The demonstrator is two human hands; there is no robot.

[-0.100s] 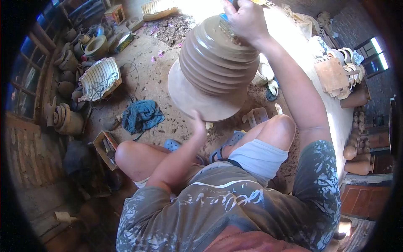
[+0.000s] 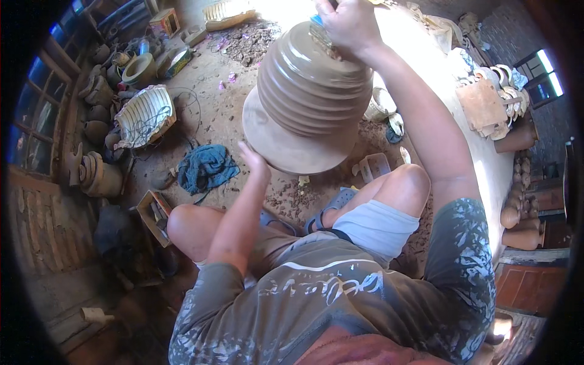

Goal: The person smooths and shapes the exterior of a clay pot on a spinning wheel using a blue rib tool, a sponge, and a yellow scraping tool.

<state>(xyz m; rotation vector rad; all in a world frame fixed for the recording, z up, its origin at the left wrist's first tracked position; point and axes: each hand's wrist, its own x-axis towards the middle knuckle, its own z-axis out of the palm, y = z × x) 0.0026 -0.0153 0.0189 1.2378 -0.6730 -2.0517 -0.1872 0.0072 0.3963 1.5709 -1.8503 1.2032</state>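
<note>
A large grey-brown clay pot with stacked horizontal ridges stands on a round wheel head in front of me. My right hand is closed on a blue tool against the pot's top; the tool is partly hidden by my hand. My left hand is at the left edge of the wheel head, fingers stretched out and apart, holding nothing; whether they touch the edge I cannot tell.
My bare knees and blue clogs are below the wheel. To the left are a teal cloth, a wooden box, a ribbed mould and several pots. Further pottery and stacked boards line the right.
My left hand has swept left along the wheel head's edge, and its forearm has moved left with it. My right hand with the tool has shifted slightly left.
</note>
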